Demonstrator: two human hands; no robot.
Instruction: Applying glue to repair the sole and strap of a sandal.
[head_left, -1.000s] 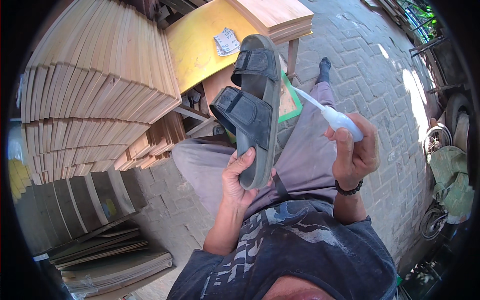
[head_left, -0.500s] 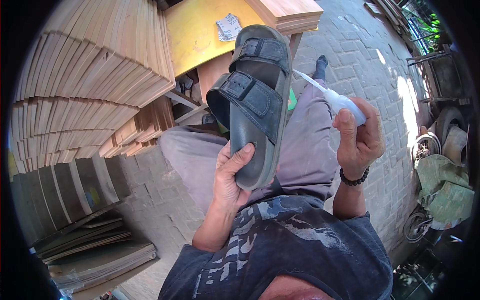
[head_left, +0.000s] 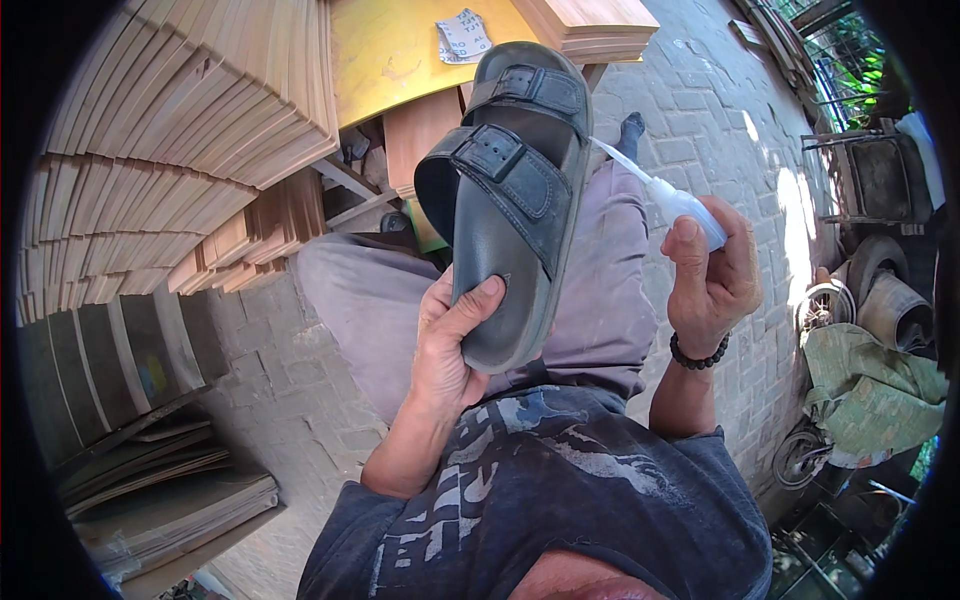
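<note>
A dark two-strap sandal (head_left: 512,225) with buckles is held up over my lap, its toe end pointing away from me. My left hand (head_left: 450,335) grips it by the heel, thumb on the footbed and fingers underneath, hidden by the sole. In my right hand (head_left: 712,270) is a small white squeeze bottle (head_left: 680,205) with a long thin nozzle. The nozzle tip meets or nearly meets the sandal's right edge, beside the upper strap; whether it touches I cannot tell. A dark beaded bracelet (head_left: 698,355) circles my right wrist.
Tall stacks of wooden boards (head_left: 190,100) rise at the left. A yellow tabletop (head_left: 390,65) at the back carries a scrap of printed paper (head_left: 463,38) and more boards (head_left: 590,25). Flat sheets (head_left: 170,510) lie lower left. A green cloth (head_left: 870,395) and wheels are at the right.
The view has shifted slightly. The sandal and bottle keep nearly the same pose, with the nozzle tip still at the sandal's right edge.
</note>
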